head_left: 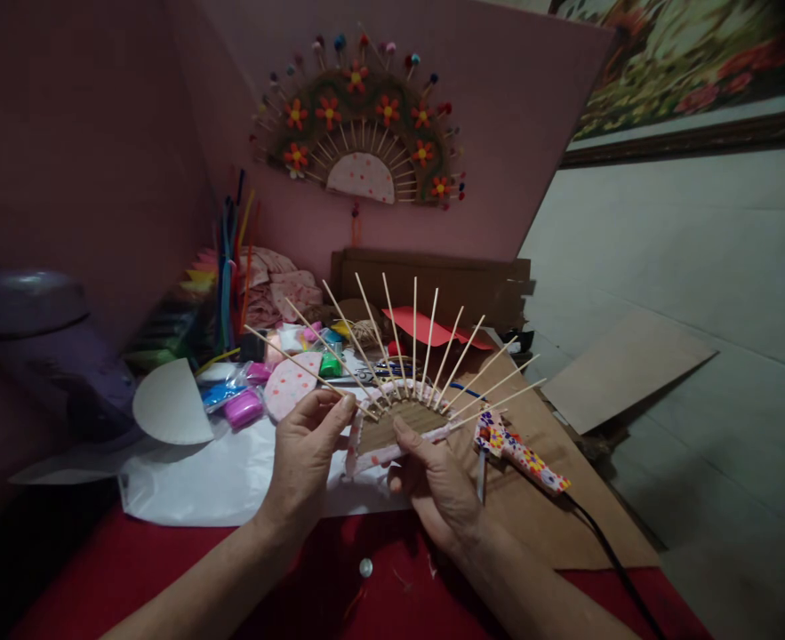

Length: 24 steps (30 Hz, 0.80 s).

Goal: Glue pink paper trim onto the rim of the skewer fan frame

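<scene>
A half-round piece of cardboard (392, 431) with a pale spotted cloth edge is held up in front of me. Several thin wooden sticks (414, 324) fan out from its curved side. My right hand (436, 484) grips the cardboard by its lower edge, thumb on the brown face and fingers behind. With thumb and fingertips pinched, my left hand (308, 449) holds the lowest stick on the left (292, 357) near its inner end, by the cardboard's left corner. Right of the piece lies a glue gun (522, 455) wrapped in flowered cloth.
A finished-looking flower fan (358, 116) hangs on a pink board behind. Bagged coloured clay (242, 407), a spotted half-round (292, 385) and a white half-round (172, 404) lie to the left. Brown cardboard (565, 524) and a black cord (615, 564) are at right, a small round disc (365, 567) in front.
</scene>
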### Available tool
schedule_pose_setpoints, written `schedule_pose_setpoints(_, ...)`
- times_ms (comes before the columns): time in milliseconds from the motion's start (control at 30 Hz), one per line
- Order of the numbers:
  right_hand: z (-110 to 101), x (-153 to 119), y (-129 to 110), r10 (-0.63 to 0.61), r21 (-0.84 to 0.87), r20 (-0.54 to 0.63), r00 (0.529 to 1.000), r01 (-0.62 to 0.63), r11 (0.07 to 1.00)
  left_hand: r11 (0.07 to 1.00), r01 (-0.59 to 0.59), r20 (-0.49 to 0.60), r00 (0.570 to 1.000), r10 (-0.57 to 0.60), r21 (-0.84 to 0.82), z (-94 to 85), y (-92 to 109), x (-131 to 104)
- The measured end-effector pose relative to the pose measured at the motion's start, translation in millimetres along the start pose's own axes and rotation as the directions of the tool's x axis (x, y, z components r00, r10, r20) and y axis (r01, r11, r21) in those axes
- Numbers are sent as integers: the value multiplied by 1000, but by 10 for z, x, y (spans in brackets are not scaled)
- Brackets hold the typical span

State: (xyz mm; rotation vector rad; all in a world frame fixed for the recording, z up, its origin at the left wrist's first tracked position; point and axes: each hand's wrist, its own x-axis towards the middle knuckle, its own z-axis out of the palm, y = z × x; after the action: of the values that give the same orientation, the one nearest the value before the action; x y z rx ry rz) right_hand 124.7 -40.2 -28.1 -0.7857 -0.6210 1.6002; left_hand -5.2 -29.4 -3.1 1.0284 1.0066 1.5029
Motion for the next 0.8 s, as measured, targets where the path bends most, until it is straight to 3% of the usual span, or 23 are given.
schedule_pose_setpoints(800, 13, -7, -19, -4, 3, 4, 1000, 4, 1000, 1000, -9, 8, 1000, 9, 10, 5, -8, 9)
